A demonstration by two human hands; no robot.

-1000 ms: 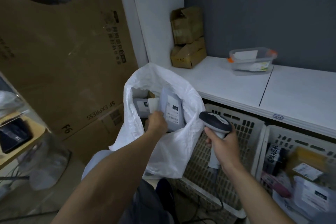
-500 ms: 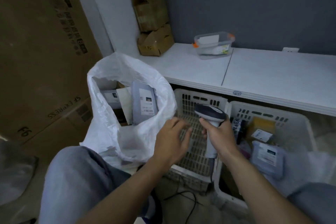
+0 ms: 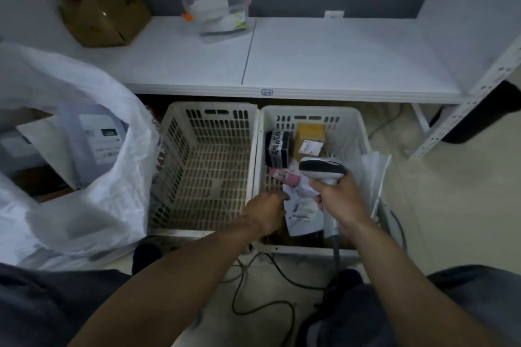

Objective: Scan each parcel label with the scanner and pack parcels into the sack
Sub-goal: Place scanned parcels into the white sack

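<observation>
My right hand (image 3: 339,201) grips the handle of the grey-and-black scanner (image 3: 322,170), holding it over the right white basket (image 3: 363,132). My left hand (image 3: 267,210) reaches into that basket, and its fingers curl at the edge of a white-labelled parcel (image 3: 303,213). Also in the basket lie a black parcel (image 3: 277,148), a yellow parcel (image 3: 310,139) and a pink one (image 3: 284,176). The white sack (image 3: 93,205) stands open at the left with a grey labelled parcel (image 3: 93,141) inside it.
An empty white basket (image 3: 208,166) sits between the sack and the right basket. Above runs a white shelf (image 3: 310,65) with cardboard boxes (image 3: 101,5) and a clear plastic tub (image 3: 218,13). Cables (image 3: 265,298) lie on the floor by my knees.
My left hand has left the sack, where the grey parcel stays, and swung right into the right basket onto a white-labelled parcel. The view has turned right and down. The scanner moved over the basket.
</observation>
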